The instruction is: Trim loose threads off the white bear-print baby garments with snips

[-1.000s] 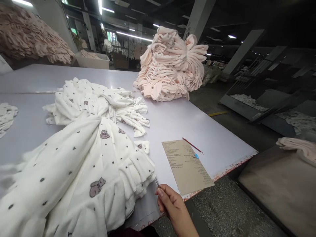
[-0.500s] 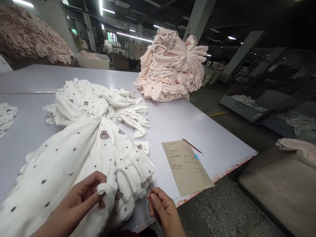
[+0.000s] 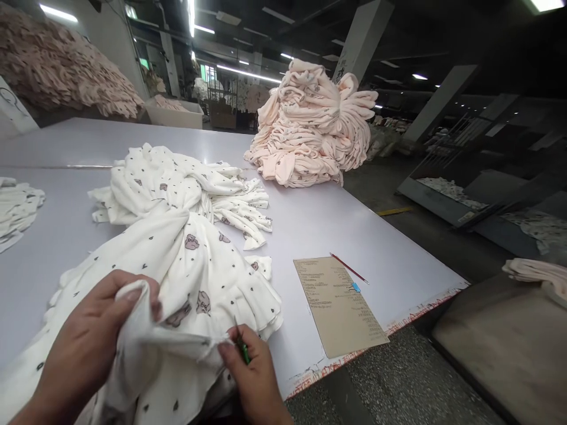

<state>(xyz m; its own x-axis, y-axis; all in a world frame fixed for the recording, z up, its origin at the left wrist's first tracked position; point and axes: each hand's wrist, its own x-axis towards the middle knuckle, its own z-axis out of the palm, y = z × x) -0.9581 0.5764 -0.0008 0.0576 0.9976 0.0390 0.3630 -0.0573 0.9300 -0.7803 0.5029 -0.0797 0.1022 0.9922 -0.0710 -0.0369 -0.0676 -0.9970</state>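
1. The left hand [image 3: 88, 336] pinches a raised fold of the white printed garment [image 3: 186, 277]. The right hand [image 3: 252, 378] grips its edge, fingers closed round a thin green tool [image 3: 241, 349].
2. The cloth spans both hands, and its length runs away from them across the counter [image 3: 319, 218].
3. Beyond the right hand lie a paper sheet [image 3: 339, 304] and a red pencil [image 3: 348, 267]. Far beyond the left hand, a pale bin [image 3: 175, 115] holds pink cloth.
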